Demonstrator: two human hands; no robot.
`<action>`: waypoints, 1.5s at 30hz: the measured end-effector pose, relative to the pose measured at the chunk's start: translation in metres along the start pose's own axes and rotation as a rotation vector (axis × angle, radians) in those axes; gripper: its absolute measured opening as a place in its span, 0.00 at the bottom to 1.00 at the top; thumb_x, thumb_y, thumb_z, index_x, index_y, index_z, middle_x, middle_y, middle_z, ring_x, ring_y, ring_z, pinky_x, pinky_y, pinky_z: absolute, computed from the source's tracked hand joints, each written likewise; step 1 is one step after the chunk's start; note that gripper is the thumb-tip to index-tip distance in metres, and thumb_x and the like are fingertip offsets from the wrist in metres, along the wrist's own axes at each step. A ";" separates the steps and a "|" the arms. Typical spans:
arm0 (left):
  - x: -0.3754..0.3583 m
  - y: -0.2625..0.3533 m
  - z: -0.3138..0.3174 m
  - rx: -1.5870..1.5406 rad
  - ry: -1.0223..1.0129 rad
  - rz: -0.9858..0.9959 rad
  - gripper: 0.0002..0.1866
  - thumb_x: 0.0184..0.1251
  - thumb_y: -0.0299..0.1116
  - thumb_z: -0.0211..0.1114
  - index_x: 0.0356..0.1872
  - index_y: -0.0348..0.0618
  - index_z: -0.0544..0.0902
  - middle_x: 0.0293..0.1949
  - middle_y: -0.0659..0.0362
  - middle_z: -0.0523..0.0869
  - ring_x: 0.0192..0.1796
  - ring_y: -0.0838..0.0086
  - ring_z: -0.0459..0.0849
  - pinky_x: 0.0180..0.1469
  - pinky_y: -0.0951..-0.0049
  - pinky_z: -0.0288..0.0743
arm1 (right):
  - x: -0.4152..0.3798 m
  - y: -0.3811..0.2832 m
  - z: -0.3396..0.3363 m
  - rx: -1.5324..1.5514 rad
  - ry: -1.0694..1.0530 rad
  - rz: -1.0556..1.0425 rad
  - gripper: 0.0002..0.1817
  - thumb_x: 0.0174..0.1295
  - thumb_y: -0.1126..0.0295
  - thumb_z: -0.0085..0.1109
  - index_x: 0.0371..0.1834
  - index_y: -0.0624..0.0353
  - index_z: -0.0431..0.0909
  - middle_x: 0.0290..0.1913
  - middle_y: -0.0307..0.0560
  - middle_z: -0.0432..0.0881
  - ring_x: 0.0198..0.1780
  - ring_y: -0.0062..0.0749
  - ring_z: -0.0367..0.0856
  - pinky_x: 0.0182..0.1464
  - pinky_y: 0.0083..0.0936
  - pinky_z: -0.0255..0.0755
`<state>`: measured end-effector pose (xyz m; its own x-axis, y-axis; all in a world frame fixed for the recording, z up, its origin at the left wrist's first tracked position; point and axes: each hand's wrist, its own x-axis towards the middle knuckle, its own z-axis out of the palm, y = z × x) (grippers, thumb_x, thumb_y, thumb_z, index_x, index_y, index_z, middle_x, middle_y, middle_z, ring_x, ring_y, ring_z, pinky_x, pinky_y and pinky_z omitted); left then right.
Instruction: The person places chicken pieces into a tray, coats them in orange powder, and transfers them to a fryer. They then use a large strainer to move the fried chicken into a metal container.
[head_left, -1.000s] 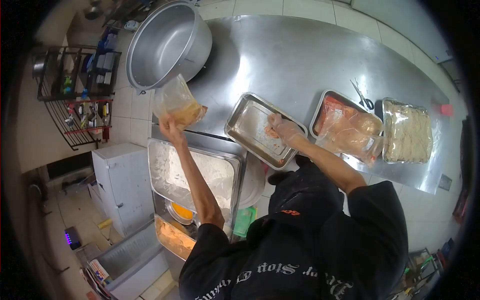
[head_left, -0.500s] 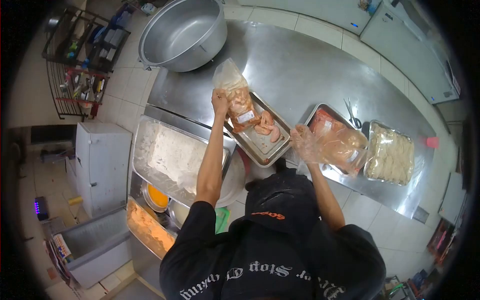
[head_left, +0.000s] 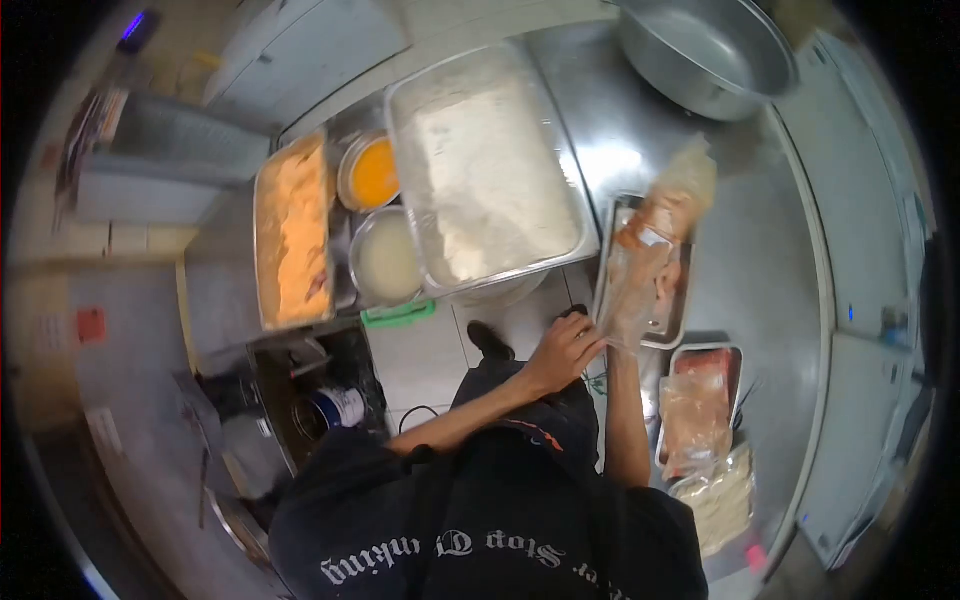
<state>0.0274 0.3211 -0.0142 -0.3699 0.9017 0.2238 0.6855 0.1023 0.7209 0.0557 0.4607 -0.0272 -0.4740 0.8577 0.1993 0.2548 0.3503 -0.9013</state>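
Premises: a kitchen, apparently commercial in scale. Evidence: stainless-steel table [head_left: 775,290]; large metal pot [head_left: 700,80] at its far end; deep tray [head_left: 508,267] of white powder [head_left: 495,165]; bagged meat [head_left: 697,415] toward its near end; white appliances [head_left: 868,430] beyond its right edge; tiled floor [head_left: 415,355].

Rectangular silver metal tray [head_left: 680,325] sat flat. Translucent plastic bag [head_left: 682,190], orange-brown contents, white label [head_left: 655,237], slanted over tray's far end, top beyond rim. Pale pink meat pieces [head_left: 667,284] lay inside tray. Thin clear plastic glove [head_left: 630,300], crinkled, overlapped tray's near left side.
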 end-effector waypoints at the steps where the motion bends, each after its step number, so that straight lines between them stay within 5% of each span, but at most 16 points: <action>1: -0.012 -0.002 -0.008 0.005 0.075 -0.035 0.17 0.56 0.44 0.61 0.31 0.37 0.74 0.34 0.52 0.74 0.42 0.57 0.72 0.44 0.63 0.66 | 0.000 -0.011 0.014 -0.091 -0.055 -0.058 0.26 0.66 0.62 0.40 0.63 0.65 0.55 0.63 0.54 0.60 0.63 0.42 0.59 0.64 0.34 0.53; 6: -0.127 -0.021 -0.088 -0.253 -0.223 -0.405 0.12 0.62 0.39 0.57 0.30 0.38 0.74 0.29 0.52 0.74 0.35 0.61 0.74 0.39 0.67 0.68 | -0.013 -0.062 0.081 0.507 -0.232 0.361 0.16 0.61 0.67 0.49 0.47 0.67 0.72 0.49 0.54 0.75 0.53 0.38 0.72 0.57 0.29 0.63; 8: -0.187 -0.030 -0.108 -0.345 -0.295 -0.600 0.12 0.63 0.39 0.56 0.32 0.38 0.75 0.29 0.53 0.76 0.34 0.62 0.76 0.39 0.68 0.69 | -0.011 -0.064 0.100 -0.041 -0.247 0.037 0.13 0.59 0.64 0.51 0.40 0.63 0.75 0.42 0.53 0.78 0.46 0.40 0.76 0.49 0.31 0.68; 10: -0.249 -0.042 -0.116 -0.408 -0.228 -0.671 0.12 0.63 0.39 0.56 0.34 0.38 0.75 0.30 0.53 0.77 0.34 0.63 0.77 0.38 0.68 0.70 | -0.002 -0.021 0.121 -0.476 -0.327 -0.810 0.11 0.56 0.65 0.53 0.36 0.60 0.77 0.35 0.52 0.78 0.39 0.44 0.77 0.42 0.33 0.71; 14: -0.316 -0.047 -0.149 -0.521 0.047 -0.829 0.13 0.63 0.38 0.56 0.39 0.36 0.75 0.34 0.53 0.81 0.37 0.67 0.79 0.38 0.70 0.71 | 0.026 0.022 0.165 -0.654 -0.597 -0.675 0.08 0.56 0.66 0.51 0.30 0.58 0.77 0.30 0.53 0.78 0.35 0.47 0.75 0.40 0.34 0.70; 16: -0.331 -0.049 -0.170 -0.500 0.190 -0.817 0.12 0.64 0.37 0.56 0.40 0.38 0.76 0.36 0.55 0.81 0.38 0.70 0.79 0.38 0.72 0.72 | 0.058 0.064 0.188 -0.494 -0.631 -0.549 0.12 0.59 0.64 0.47 0.29 0.60 0.76 0.31 0.55 0.77 0.34 0.47 0.75 0.38 0.34 0.69; 22: -0.331 -0.067 -0.228 -0.566 0.449 -0.732 0.12 0.64 0.35 0.56 0.44 0.40 0.77 0.36 0.55 0.81 0.37 0.72 0.79 0.38 0.74 0.71 | 0.029 -0.130 0.175 -0.513 -0.497 -0.228 0.19 0.64 0.61 0.39 0.25 0.65 0.73 0.24 0.56 0.76 0.27 0.47 0.74 0.34 0.37 0.66; 26: -0.279 -0.063 -0.278 -0.750 0.409 -0.406 0.22 0.67 0.35 0.52 0.62 0.44 0.65 0.33 0.60 0.78 0.36 0.77 0.76 0.42 0.79 0.70 | -0.042 -0.189 0.213 -0.081 -0.507 -0.311 0.18 0.63 0.61 0.44 0.24 0.63 0.73 0.20 0.55 0.73 0.24 0.42 0.72 0.30 0.36 0.65; 28: -0.256 -0.075 -0.285 -0.836 0.464 -0.280 0.24 0.69 0.35 0.48 0.65 0.45 0.59 0.26 0.62 0.75 0.28 0.81 0.74 0.33 0.82 0.70 | -0.098 -0.218 0.235 -0.134 -0.500 -0.547 0.17 0.66 0.63 0.44 0.19 0.59 0.69 0.17 0.38 0.70 0.18 0.23 0.67 0.20 0.26 0.61; 30: -0.250 -0.090 -0.304 -1.027 0.417 -0.422 0.25 0.70 0.35 0.45 0.66 0.45 0.55 0.21 0.62 0.74 0.20 0.82 0.70 0.22 0.82 0.66 | -0.150 -0.248 0.247 -0.413 -0.558 -0.909 0.13 0.62 0.66 0.47 0.24 0.61 0.75 0.24 0.53 0.77 0.23 0.43 0.75 0.23 0.33 0.66; 34: -0.267 -0.142 -0.320 -1.321 0.481 -0.533 0.24 0.69 0.35 0.46 0.64 0.41 0.57 0.14 0.61 0.73 0.11 0.80 0.68 0.12 0.80 0.59 | -0.211 -0.278 0.284 -0.576 -0.747 -1.300 0.13 0.61 0.62 0.48 0.25 0.58 0.75 0.22 0.51 0.77 0.19 0.43 0.75 0.21 0.35 0.67; 36: -0.273 -0.158 -0.324 -1.304 0.724 -0.580 0.24 0.65 0.32 0.53 0.61 0.40 0.61 0.16 0.60 0.74 0.15 0.81 0.71 0.14 0.81 0.60 | -0.225 -0.268 0.310 -0.466 -0.934 -0.960 0.13 0.60 0.62 0.49 0.24 0.58 0.75 0.20 0.50 0.76 0.20 0.43 0.75 0.21 0.35 0.67; 38: -0.276 -0.176 -0.332 -1.005 1.256 -0.588 0.20 0.60 0.27 0.59 0.53 0.39 0.65 0.18 0.60 0.75 0.20 0.81 0.74 0.17 0.84 0.63 | -0.238 -0.286 0.337 -0.317 -0.862 -0.957 0.14 0.59 0.62 0.50 0.21 0.58 0.74 0.19 0.48 0.75 0.20 0.42 0.74 0.21 0.35 0.67; 39: -0.273 -0.177 -0.342 -1.042 1.532 -0.540 0.12 0.56 0.23 0.63 0.38 0.40 0.69 0.22 0.60 0.76 0.24 0.81 0.75 0.22 0.83 0.65 | -0.243 -0.287 0.351 -0.447 -0.659 -1.376 0.15 0.58 0.64 0.52 0.15 0.58 0.73 0.17 0.47 0.73 0.21 0.41 0.74 0.21 0.34 0.67; 42: -0.298 -0.211 -0.365 -0.917 1.395 -0.573 0.09 0.59 0.28 0.61 0.27 0.38 0.69 0.24 0.60 0.76 0.23 0.81 0.74 0.25 0.79 0.65 | -0.252 -0.301 0.389 -0.068 -0.903 -1.061 0.11 0.53 0.66 0.56 0.16 0.57 0.73 0.19 0.45 0.74 0.22 0.39 0.74 0.25 0.33 0.68; 45: -0.328 -0.229 -0.392 -0.294 1.016 -0.800 0.07 0.60 0.27 0.53 0.24 0.35 0.70 0.28 0.52 0.77 0.29 0.66 0.76 0.33 0.67 0.68 | -0.262 -0.316 0.423 -0.127 -0.891 -1.181 0.06 0.46 0.71 0.59 0.19 0.56 0.71 0.23 0.42 0.73 0.28 0.37 0.75 0.30 0.32 0.70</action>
<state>-0.2544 -0.1626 0.0042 -0.9954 -0.0905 -0.0311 -0.0525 0.2445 0.9682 -0.2572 -0.0336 0.0430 -0.7903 -0.4304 0.4362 -0.5879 0.7333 -0.3416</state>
